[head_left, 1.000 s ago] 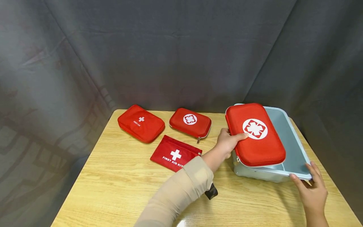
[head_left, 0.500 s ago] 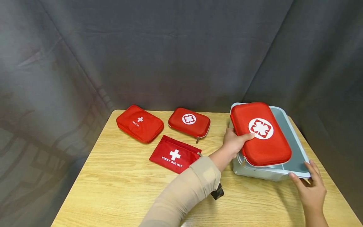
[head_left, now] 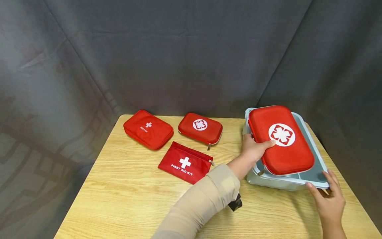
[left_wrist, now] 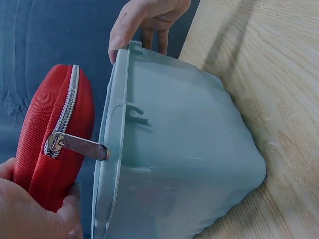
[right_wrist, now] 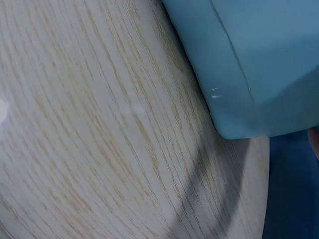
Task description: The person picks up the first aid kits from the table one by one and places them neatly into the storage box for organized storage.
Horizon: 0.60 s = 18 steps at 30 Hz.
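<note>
My left hand holds a large red hard-shell first aid case by its left edge, thumb on top near the white cross emblem. The case is tilted over the mouth of a pale blue-grey plastic bin and covers much of its opening. In the left wrist view a gap shows between the case and the rim, and the metal zipper pull overlaps the rim. My right hand grips the bin's near right corner, thumb and fingers at the rim. The right wrist view shows mostly the bin's side.
Left of the bin, on the wooden table, lie a soft red first aid bag, a smaller red hard case and a flat red zip pouch. A dark grey curtain hangs behind the table.
My left hand has carried the large red case rightward, farther over the bin's opening. The right hand stays at the bin's corner, and the other kits lie where they were.
</note>
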### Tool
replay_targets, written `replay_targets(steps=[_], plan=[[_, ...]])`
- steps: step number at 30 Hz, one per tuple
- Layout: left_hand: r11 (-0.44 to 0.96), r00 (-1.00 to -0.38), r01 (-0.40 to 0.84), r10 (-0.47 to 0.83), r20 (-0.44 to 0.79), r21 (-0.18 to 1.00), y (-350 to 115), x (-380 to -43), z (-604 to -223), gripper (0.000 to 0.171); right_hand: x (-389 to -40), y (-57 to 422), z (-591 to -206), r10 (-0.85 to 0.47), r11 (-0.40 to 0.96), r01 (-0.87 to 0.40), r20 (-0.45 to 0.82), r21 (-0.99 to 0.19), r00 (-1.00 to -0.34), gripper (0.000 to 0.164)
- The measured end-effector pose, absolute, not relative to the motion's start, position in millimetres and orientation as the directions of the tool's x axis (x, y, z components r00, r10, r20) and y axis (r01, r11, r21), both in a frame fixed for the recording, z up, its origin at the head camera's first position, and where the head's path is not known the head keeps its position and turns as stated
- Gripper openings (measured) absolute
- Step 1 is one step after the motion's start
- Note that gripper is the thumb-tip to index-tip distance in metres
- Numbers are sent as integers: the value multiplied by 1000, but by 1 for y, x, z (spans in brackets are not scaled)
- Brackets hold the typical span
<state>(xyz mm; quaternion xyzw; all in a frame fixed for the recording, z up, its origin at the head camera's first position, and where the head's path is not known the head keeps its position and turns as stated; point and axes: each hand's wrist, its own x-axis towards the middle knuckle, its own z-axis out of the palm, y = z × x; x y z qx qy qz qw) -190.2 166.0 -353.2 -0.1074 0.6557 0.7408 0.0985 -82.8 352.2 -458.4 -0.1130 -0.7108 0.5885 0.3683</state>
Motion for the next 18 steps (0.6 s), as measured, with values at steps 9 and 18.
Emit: replay_targets(steps=[9, 18], plan=[[18, -960, -280, 16, -280, 960, 171, -190, -352, 48, -83, 350, -454, 611, 361, -160, 363, -919, -704, 59], [12, -982, -187, 8, -187, 982, 172, -193, -353, 48, -83, 349, -454, 614, 279, -219, 349, -935, -708, 57]])
